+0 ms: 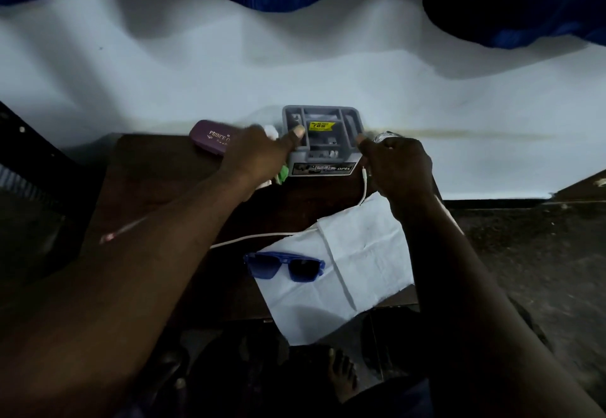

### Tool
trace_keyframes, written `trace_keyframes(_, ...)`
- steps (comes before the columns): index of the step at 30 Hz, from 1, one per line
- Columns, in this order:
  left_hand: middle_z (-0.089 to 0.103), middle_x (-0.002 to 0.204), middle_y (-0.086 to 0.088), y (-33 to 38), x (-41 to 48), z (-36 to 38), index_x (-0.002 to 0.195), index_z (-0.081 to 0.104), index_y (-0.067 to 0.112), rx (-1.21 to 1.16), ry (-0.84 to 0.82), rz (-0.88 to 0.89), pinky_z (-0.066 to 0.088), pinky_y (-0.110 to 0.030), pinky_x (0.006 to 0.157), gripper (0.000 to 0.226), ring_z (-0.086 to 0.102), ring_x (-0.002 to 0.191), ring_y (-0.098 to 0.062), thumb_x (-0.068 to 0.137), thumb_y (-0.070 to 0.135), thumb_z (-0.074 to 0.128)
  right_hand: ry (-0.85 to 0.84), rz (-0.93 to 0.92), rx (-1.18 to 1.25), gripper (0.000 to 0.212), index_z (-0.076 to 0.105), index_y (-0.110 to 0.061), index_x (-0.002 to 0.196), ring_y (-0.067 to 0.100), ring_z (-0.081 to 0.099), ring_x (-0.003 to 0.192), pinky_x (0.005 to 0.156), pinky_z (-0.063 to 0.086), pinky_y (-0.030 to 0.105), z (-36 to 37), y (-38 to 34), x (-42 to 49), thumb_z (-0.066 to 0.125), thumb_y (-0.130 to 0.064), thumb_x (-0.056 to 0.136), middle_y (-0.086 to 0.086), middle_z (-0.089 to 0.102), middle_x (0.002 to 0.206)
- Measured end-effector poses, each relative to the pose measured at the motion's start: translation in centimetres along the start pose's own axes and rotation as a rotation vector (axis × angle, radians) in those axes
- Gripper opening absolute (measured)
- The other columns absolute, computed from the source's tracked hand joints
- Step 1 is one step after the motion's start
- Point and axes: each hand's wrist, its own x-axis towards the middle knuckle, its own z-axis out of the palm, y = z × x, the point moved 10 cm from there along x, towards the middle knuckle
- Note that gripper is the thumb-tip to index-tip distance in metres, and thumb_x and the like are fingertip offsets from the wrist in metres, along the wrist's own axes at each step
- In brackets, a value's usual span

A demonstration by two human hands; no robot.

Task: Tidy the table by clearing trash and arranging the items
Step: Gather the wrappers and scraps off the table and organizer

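Note:
A grey plastic desk organiser [323,142] with a yellow price sticker stands at the far edge of the small dark wooden table [157,188]. My left hand [259,155] grips its left side, thumb on the rim. My right hand [398,168] holds its right side with curled fingers, and a white cable [364,188] runs down from under that hand. Blue sunglasses [284,265] lie on a white paper sheet [360,253] at the near edge. A purple case [210,137] lies at the far left. A pencil [123,229] lies at the left.
A white wall [295,57] rises right behind the table. Something green and white [282,173] sits under my left hand, mostly hidden. Dark floor [524,253] lies to the right, and my bare foot [342,375] shows below the table's near edge.

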Motion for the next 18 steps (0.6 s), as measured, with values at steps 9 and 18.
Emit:
trace_keyframes(9, 0.073, 0.074, -0.020, -0.7, -1.1, 2.7, 0.083, 0.071, 0.004, -0.186, -0.208, -0.134, 0.057, -0.040, 0.048, 0.036, 0.071, 0.057, -0.031, 0.065, 0.035, 0.063, -0.054, 0.057, 0.031, 0.020, 0.069, 0.002, 0.078, 0.039, 0.069, 0.074, 0.075, 0.057, 0.052, 0.2, 1.1, 0.8, 0.057, -0.013, 0.083, 0.016, 0.067, 0.072)
trace_keyframes(18, 0.069, 0.067, 0.002, -0.5, -0.8, 0.0, 0.086, 0.063, 0.017, -0.226, -0.028, -0.033, 0.046, -0.026, 0.044, 0.022, 0.064, 0.049, -0.014, 0.075, 0.036, 0.068, -0.060, -0.058, 0.101, 0.018, 0.083, -0.026, 0.085, 0.016, 0.074, 0.087, 0.090, 0.059, 0.040, -0.6, -1.4, -0.5, 0.065, -0.024, 0.082, -0.005, 0.079, 0.083)
